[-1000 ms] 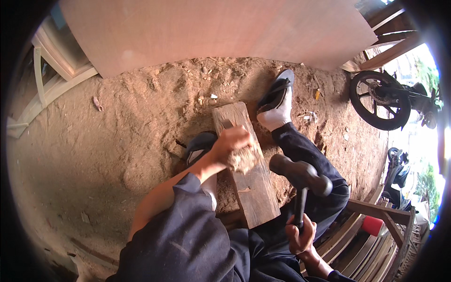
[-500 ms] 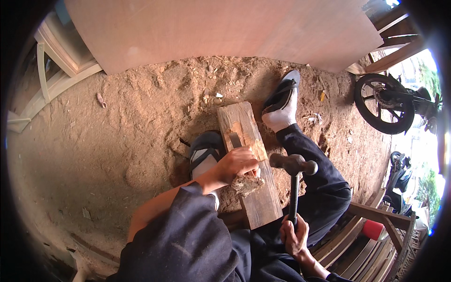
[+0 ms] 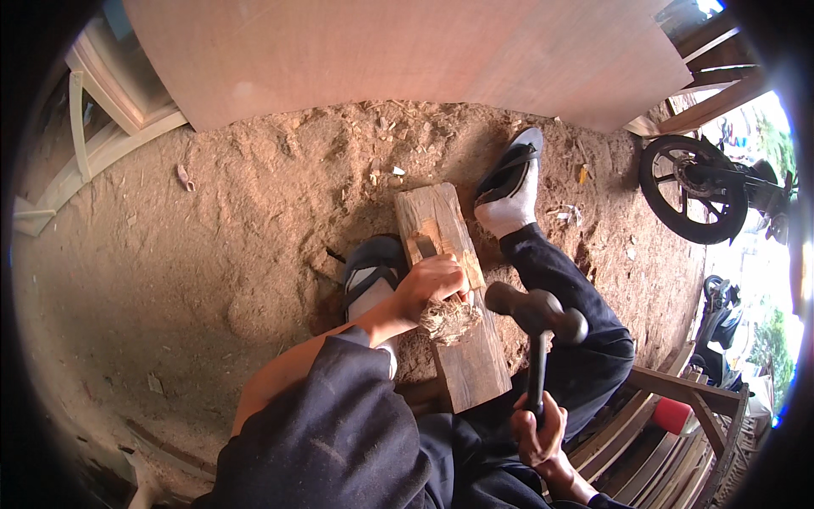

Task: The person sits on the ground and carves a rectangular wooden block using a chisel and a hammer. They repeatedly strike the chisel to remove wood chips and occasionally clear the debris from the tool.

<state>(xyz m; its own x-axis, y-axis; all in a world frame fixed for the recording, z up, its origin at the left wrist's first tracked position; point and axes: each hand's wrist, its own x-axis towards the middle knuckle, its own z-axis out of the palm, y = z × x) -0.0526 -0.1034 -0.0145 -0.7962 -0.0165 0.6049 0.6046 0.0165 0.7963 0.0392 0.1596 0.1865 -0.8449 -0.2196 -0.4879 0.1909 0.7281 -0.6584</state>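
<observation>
My left hand [image 3: 434, 282] is closed round a chisel [image 3: 450, 321], whose frayed, splintered wooden handle end sticks out toward me. Its dark blade [image 3: 426, 247] points away from me against the wood block [image 3: 473, 366]. That block is thick and brown, with a pale, chipped-out patch near its far end. In my right hand [image 3: 540, 428] is the dark handle of a ball-peen hammer [image 3: 536, 312]. The hammer's head is raised to the right of the chisel's handle, apart from it. The blade's very tip is hard to make out.
My sandalled feet [image 3: 507, 199] flank the block on ground [image 3: 246, 246] strewn with sawdust and chips. A large wooden panel [image 3: 407, 59] spans the far side. At right are a motorcycle wheel [image 3: 694, 188], stacked timber [image 3: 644, 462] and a red cylindrical thing [image 3: 672, 416].
The hammer has come up closer to the camera and slightly right, its head tilting. My left hand and the chisel's handle end have tipped slightly; the block stays in place.
</observation>
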